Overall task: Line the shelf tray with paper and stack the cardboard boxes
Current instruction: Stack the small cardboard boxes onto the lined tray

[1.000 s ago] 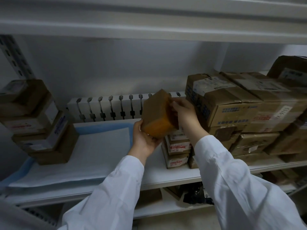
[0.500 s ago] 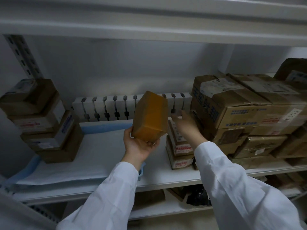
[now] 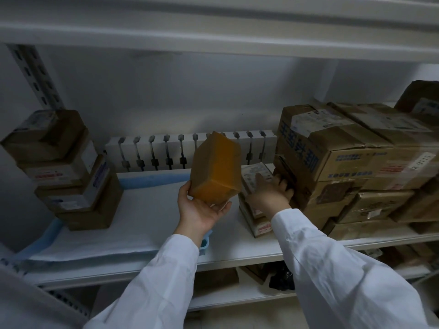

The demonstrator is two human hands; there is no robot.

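Observation:
My left hand holds a tan cardboard box from below, tilted, above the middle of the shelf. My right hand reaches over a short stack of small labelled boxes, its fingers spread on the top box and touching the large boxes beside it. White paper with a blue border lines the left half of the shelf tray. A stack of several cardboard boxes stands on the paper at the far left.
Large taped cardboard boxes fill the right of the shelf. A white slotted rack runs along the back wall. An upper shelf hangs close overhead. A lower shelf holds more boxes and a dark object.
My right hand let go of the tan box and moved right and down onto the small stack. My left hand alone carried the box a little left and tilted it more upright.

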